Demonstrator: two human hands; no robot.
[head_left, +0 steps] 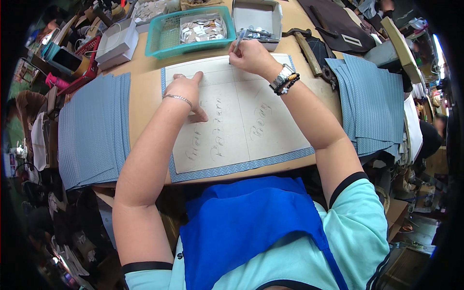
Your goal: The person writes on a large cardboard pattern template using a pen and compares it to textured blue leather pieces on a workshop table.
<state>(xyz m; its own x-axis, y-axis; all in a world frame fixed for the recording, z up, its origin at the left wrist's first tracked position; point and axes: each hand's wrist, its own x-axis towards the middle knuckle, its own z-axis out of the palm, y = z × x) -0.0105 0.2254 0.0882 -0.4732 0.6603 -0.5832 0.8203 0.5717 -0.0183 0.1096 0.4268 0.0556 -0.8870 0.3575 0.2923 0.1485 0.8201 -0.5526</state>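
A large off-white card template (217, 140) with handwriting and thin drawn lines lies on a blue textured sheet (241, 168), whose edges show around it. My left hand (185, 92) presses down on the card's left side, thumb and fingers spread. Near the card's far edge, my right hand (254, 59) grips a slim pen (239, 40), its upper end rising above my fingers. The pen's tip is mostly hidden by the hand, close to the card's top border.
Stacks of blue textured sheets flank the card, one at left (96, 130) and one at right (372, 104). Beyond it sit a teal basket (151, 42) of small pieces and a white box (258, 13) of tools. A wooden-handled hammer (308, 52) lies at far right.
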